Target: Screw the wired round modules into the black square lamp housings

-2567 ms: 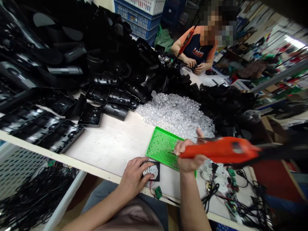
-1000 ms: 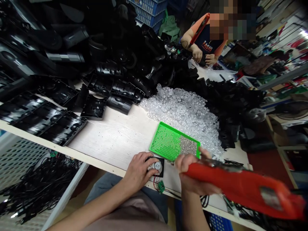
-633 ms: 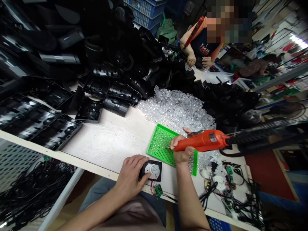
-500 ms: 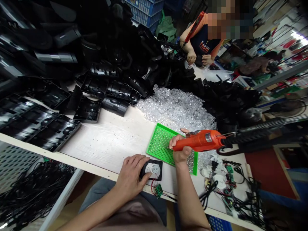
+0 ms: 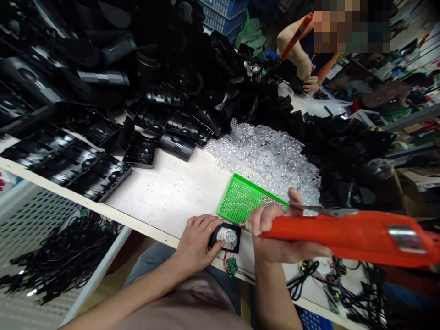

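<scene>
My left hand [image 5: 198,241] grips a small black plate [image 5: 237,229] at the table's front edge, fingers along its far side and thumb on the near side. On the plate sits a white round motor-like part [image 5: 228,235]. Red wires run from it to a green circuit board [image 5: 233,266] at the edge. My right hand [image 5: 271,231] is wrapped round an orange-red electric screwdriver [image 5: 330,233], held nearly level. Its tip points left, close to the plate's right side; whether it touches is unclear. Behind is a green perforated tray [image 5: 237,199] with small screws [image 5: 273,201].
Clear plastic discs [image 5: 264,151] are heaped behind the tray. Black housings [image 5: 99,176] line the left and back. A white crate [image 5: 113,256] of black cables is at lower left; cords and boards [image 5: 343,275] lie right. A co-worker [image 5: 299,59] is across the table.
My right hand has brought the screwdriver from over the tray down and nearer the plate, and it has swung closer to the camera. The left hand keeps its grip. The view has shifted slightly.
</scene>
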`<state>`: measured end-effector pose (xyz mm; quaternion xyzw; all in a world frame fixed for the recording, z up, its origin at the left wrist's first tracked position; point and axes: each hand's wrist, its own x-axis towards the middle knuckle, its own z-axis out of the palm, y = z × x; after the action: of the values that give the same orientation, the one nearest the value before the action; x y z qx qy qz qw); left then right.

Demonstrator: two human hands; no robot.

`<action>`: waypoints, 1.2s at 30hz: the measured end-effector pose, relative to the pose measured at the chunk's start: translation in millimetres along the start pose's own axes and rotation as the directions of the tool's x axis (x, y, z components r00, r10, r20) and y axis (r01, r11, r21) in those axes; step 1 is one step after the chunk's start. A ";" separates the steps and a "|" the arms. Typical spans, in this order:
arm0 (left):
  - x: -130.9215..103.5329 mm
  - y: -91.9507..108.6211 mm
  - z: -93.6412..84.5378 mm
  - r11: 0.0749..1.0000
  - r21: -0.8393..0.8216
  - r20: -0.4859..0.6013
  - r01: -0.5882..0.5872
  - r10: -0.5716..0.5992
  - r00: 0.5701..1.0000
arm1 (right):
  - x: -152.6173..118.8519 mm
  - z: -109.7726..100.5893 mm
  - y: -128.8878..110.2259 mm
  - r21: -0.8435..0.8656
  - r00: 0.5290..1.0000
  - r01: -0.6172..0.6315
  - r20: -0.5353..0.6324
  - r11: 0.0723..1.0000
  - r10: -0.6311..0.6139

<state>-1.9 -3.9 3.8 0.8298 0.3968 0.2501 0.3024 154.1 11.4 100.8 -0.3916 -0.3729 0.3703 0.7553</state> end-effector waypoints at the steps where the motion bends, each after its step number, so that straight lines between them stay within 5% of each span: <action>1: 0.2 0.5 -0.3 1.000 -0.005 0.002 0.004 -0.004 1.000 | -7.9 4.7 -0.5 0.017 0.999 -0.033 0.022 0.999 0.032; 6: 1.0 1.7 -0.8 1.000 -0.029 0.017 0.007 -0.007 1.000 | -33.4 7.9 17.3 -0.030 0.996 -0.068 0.052 0.997 0.070; 21: 0.7 2.5 -0.7 0.998 -0.048 0.050 0.049 -0.046 0.998 | -42.8 5.7 27.2 -0.007 0.990 -0.088 0.113 0.996 0.088; 28: -1.9 -6.4 -1.0 0.975 -0.218 -0.099 -0.033 0.011 0.995 | -31.6 10.5 1.5 0.055 0.995 -0.090 0.057 0.994 0.087; 36: -4.7 -2.6 -1.9 0.950 -0.312 -0.176 -0.016 -0.041 0.984 | -37.1 9.5 1.0 0.051 0.994 -0.103 0.035 0.993 0.102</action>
<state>-7.0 -5.8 2.5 0.7431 0.3831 0.3818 0.3941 129.0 -16.8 93.7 -0.3843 -0.3544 0.4245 0.7393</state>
